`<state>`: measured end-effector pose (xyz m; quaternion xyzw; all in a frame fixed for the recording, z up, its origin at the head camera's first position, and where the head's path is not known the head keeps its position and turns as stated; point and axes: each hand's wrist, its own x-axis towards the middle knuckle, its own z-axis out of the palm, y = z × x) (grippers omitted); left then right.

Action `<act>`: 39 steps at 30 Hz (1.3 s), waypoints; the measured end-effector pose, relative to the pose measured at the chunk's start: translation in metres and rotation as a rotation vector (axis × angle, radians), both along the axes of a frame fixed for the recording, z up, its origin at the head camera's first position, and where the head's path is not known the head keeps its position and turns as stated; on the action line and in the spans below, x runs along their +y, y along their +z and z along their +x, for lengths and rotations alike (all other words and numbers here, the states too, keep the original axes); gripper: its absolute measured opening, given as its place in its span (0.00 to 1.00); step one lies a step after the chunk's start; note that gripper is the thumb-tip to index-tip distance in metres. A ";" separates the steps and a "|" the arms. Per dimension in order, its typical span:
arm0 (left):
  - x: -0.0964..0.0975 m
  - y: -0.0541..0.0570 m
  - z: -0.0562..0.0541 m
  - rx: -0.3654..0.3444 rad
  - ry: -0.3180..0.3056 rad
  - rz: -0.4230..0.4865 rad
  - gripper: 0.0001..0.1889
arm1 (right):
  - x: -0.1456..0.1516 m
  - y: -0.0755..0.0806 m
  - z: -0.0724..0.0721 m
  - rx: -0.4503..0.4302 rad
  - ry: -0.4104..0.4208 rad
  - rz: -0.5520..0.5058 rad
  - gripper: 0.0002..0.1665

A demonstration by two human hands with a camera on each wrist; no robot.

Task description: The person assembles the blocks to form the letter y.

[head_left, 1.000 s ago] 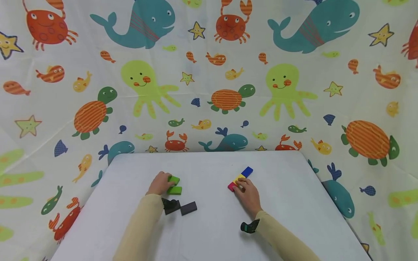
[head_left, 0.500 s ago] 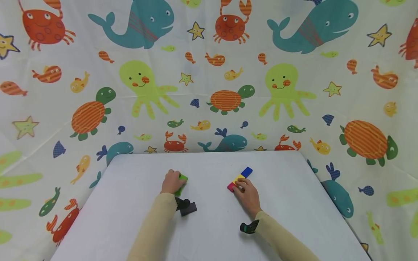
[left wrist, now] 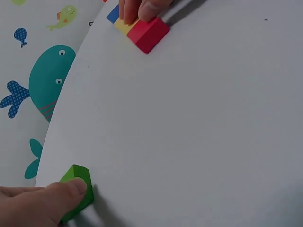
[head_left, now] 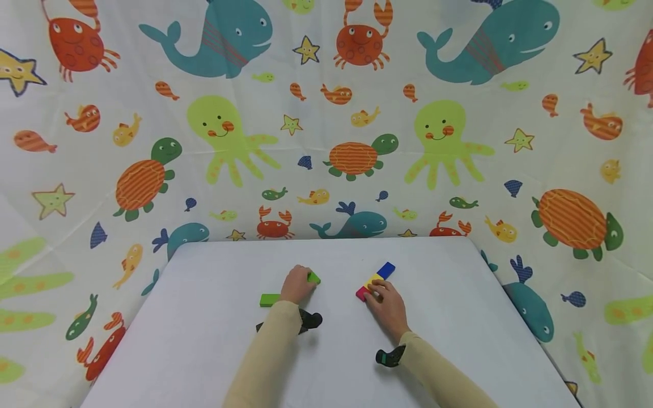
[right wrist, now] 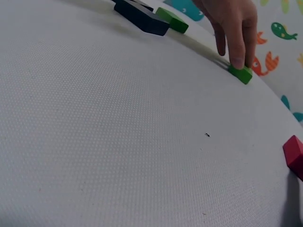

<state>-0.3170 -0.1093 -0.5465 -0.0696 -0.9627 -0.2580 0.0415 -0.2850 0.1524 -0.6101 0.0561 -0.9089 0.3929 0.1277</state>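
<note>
My left hand pinches a small green block near the middle of the table; its thumb lies over the block's top in the left wrist view. To the right, a blue block, a yellow block and a red block form a slanting row, end to end. My right hand grips this row with curled fingers, fingertips on the yellow block and thumb at the red one. In the right wrist view only part of the red block shows, at the right edge.
A second green block lies left of my left wrist. Two dark blocks rest nearer to me, mostly hidden by the left forearm in the head view. Behind the white table hangs a cloth printed with sea animals.
My left hand has taken hold of one green block and moved it rightward, toward the coloured row. The other green block stays on the left. My right hand has kept its place.
</note>
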 end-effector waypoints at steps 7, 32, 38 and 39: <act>0.024 -0.001 -0.004 -0.043 -0.087 0.017 0.13 | 0.000 -0.003 -0.001 0.003 0.001 -0.003 0.18; 0.084 -0.012 -0.007 -0.012 -0.169 0.026 0.17 | 0.000 0.002 -0.002 0.028 -0.004 0.024 0.17; 0.088 -0.013 -0.007 -0.037 -0.189 0.076 0.15 | 0.000 0.001 -0.001 0.036 -0.003 0.011 0.17; 0.088 -0.014 -0.007 -0.039 -0.189 0.076 0.15 | 0.000 0.002 -0.001 0.032 -0.004 0.011 0.17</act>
